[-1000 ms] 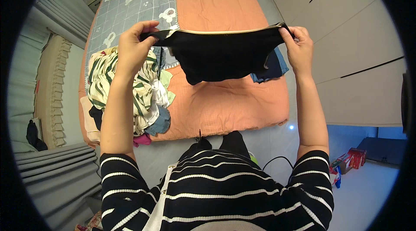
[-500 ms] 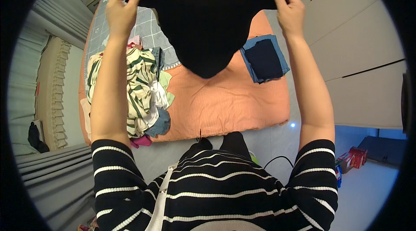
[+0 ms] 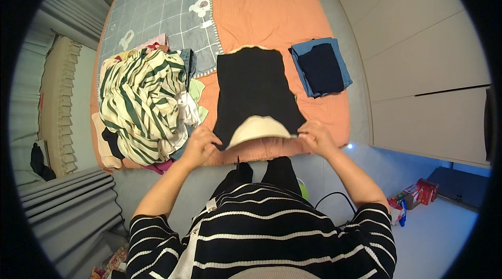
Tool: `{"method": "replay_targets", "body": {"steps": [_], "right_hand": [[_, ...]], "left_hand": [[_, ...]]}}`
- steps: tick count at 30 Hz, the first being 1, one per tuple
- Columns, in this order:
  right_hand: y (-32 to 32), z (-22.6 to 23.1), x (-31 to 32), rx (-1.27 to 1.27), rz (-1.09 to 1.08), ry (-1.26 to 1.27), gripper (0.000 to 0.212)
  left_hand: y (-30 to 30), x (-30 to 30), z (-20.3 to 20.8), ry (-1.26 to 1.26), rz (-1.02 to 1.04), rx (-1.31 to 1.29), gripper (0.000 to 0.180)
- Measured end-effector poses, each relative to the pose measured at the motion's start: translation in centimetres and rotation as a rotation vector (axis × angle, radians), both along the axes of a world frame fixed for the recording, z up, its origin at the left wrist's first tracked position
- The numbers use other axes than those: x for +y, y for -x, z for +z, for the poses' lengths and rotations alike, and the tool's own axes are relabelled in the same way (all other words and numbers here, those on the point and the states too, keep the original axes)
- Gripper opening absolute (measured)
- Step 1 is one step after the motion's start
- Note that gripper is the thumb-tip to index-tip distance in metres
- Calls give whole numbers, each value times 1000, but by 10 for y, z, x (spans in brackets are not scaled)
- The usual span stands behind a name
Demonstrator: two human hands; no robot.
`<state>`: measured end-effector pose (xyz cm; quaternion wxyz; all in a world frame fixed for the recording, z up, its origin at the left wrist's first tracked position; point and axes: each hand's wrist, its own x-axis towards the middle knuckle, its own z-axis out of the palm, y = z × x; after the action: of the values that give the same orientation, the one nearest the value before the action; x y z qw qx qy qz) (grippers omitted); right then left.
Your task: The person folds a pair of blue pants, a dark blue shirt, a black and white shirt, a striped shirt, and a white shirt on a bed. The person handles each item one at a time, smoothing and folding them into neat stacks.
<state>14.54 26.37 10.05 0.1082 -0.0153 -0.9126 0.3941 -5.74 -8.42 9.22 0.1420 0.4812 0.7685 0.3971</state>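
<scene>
A black garment [image 3: 253, 83] lies spread on the bed's orange cover, narrower at the far end and wider toward me; its exact kind is unclear. A cream strip edges its far end, and the near edge curls to show a cream underside [image 3: 260, 128]. My left hand [image 3: 201, 145] pinches the near left corner. At the near right corner, my right hand [image 3: 316, 137] has its fingers closed on the cloth. Between the two hands the near edge arches slightly above the bed.
Left of the garment is a heap of clothes, topped by a cream and green striped cloth [image 3: 144, 96]. Folded blue and navy clothes [image 3: 321, 67] lie on the right. A grey patterned blanket [image 3: 167, 23] covers the far left of the bed. Pale cabinets [image 3: 418, 59] stand beyond the right side.
Both hands have come down toward me and closer together. The black garment, held up stretched above the bed before, now lies on the orange cover, its near corners still in my hands.
</scene>
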Motion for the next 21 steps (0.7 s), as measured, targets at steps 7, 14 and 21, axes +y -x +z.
{"method": "replay_targets", "body": {"steps": [7,14,21], "right_hand": [[-49,-88,-17,-375,87,52,17],[74,-117,30,-424,-118,147,19],[207,-180,78,-196,-435,-196,36]], "left_hand": [[-36,-21,-80,275,-93,-237,17],[71,75,-105,237,171,-153,16],[159,160,-178,182,654,81,44]]}}
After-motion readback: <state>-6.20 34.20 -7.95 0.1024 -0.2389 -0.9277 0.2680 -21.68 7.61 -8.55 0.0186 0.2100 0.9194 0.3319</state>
